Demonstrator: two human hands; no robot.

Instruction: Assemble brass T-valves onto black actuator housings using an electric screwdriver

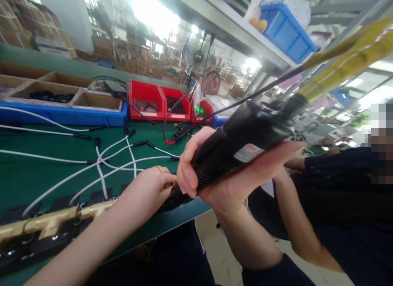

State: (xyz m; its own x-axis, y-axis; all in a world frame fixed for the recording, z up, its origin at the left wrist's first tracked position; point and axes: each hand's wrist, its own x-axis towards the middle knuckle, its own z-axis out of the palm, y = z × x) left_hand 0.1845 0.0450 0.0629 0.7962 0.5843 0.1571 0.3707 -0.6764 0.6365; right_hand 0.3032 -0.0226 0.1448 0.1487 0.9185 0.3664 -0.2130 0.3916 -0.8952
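Note:
My right hand is wrapped around a black power screwdriver, which tilts down to the left. A small white and red label shows on its body. My left hand is close by the lower end of the tool, thumb and fingers pinched together at a black part; what they hold is hidden. Left of that hand lies a row of brass T-shaped fittings with black pieces beside it. White cables with black ends run across the green work surface.
A yellow-wrapped cord rises from the tool. Behind stand a blue tray with cardboard compartments and red bins of small parts. A blue bin sits on the shelf above. At right is another person in dark clothing.

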